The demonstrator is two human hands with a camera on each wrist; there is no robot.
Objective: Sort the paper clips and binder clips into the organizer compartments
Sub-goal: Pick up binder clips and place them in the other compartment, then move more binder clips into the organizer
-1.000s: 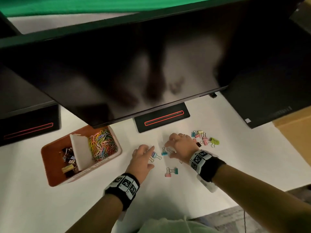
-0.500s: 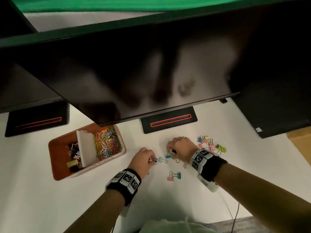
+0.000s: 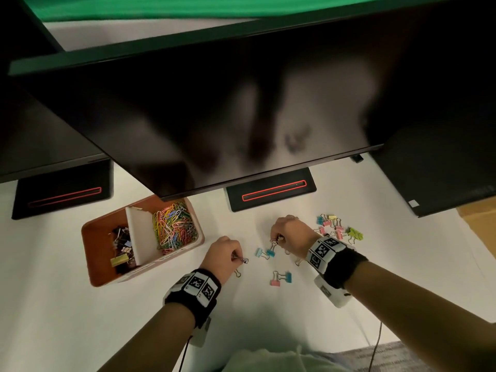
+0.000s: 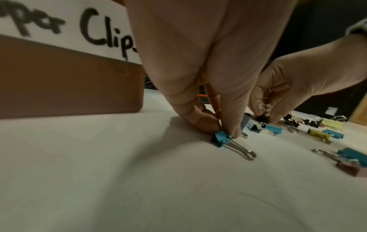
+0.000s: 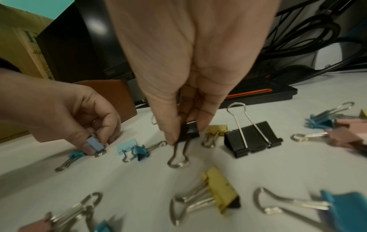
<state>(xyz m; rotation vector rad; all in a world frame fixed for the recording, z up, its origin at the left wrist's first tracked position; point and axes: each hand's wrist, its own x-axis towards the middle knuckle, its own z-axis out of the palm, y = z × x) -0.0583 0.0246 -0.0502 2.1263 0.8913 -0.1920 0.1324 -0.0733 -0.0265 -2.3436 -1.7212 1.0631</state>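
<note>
The brown organizer (image 3: 96,253) stands at the left; dark binder clips (image 3: 122,242) fill its left compartment and coloured paper clips (image 3: 174,226) its right. My left hand (image 3: 237,259) pinches a small blue binder clip (image 4: 222,138) that lies on the white table, thumb and fingertip curled onto it. My right hand (image 3: 277,238) pinches a small black binder clip (image 5: 188,130) whose wire handles touch the table. Two blue clips (image 3: 265,252) lie between the hands. A pile of pastel binder clips (image 3: 335,226) sits just right of my right hand.
A pink and blue clip pair (image 3: 280,277) lies nearer to me. A large black binder clip (image 5: 252,139) and a yellow one (image 5: 220,196) lie by my right hand. Dark monitors hang overhead, with stand bases (image 3: 271,189) behind. A cardboard box (image 3: 477,221) is at the right.
My left hand's fingers went from stretched toward a blue clip to curled and pinching it. My right hand stayed over the loose clips and closed its fingers on a black one.
</note>
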